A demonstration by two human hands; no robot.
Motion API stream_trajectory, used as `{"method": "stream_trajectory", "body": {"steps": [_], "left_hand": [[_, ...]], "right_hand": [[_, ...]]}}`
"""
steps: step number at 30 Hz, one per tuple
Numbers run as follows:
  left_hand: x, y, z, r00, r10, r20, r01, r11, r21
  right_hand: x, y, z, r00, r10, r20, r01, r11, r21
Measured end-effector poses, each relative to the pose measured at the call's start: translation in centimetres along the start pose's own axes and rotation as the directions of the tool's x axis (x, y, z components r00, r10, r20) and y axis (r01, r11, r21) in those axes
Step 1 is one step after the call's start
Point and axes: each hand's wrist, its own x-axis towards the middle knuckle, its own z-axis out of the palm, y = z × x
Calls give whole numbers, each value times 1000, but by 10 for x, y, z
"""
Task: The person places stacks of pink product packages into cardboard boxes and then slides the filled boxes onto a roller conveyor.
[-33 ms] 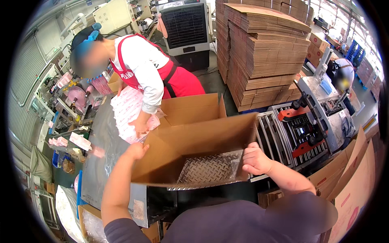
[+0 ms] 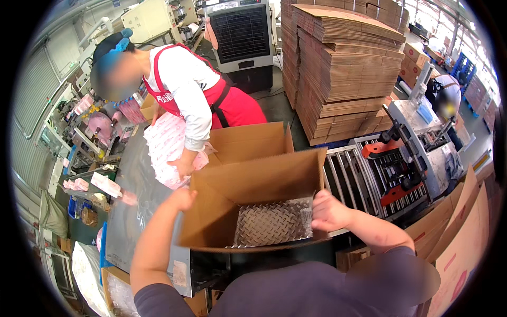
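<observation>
An open cardboard box (image 2: 259, 177) stands in front of me, its bottom open, so that a diamond-patterned metal plate (image 2: 272, 224) shows through it. My left hand (image 2: 185, 199) is closed around the box's left edge near the upper corner. On the opposite side my right hand (image 2: 328, 211) is closed on the right edge, thumb side up. Behind it sits a second open cardboard box (image 2: 245, 141). A co-worker in a red apron bends over the metal table (image 2: 134, 211), hands on a pile of pink-and-white packs (image 2: 168, 145).
Tall stacks of flattened cardboard (image 2: 348, 68) rise at the back. To the right runs a roller conveyor (image 2: 346, 177) with a red-and-black sealing machine (image 2: 396, 174). Cardboard sheets (image 2: 459, 243) lean at the near right. A large air cooler (image 2: 240, 37) stands behind the co-worker.
The near box has shifted slightly toward me and become squarer, its right edge moving left. My right hand has moved a little left with it, and the left hand a little right.
</observation>
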Motion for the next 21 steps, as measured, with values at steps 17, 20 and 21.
{"method": "stream_trajectory", "body": {"steps": [17, 20, 21], "left_hand": [[-35, 159, 114, 822, 454, -342, -451, 888, 95], [-10, 183, 174, 622, 502, -601, -422, 861, 283], [-8, 187, 185, 596, 490, -636, -356, 871, 338]], "right_hand": [[62, 77, -2, 987, 134, 92, -80, 894, -440], [24, 127, -6, 880, 474, 19, -459, 862, -217], [27, 98, 5, 842, 502, 196, -383, 814, -437]]}}
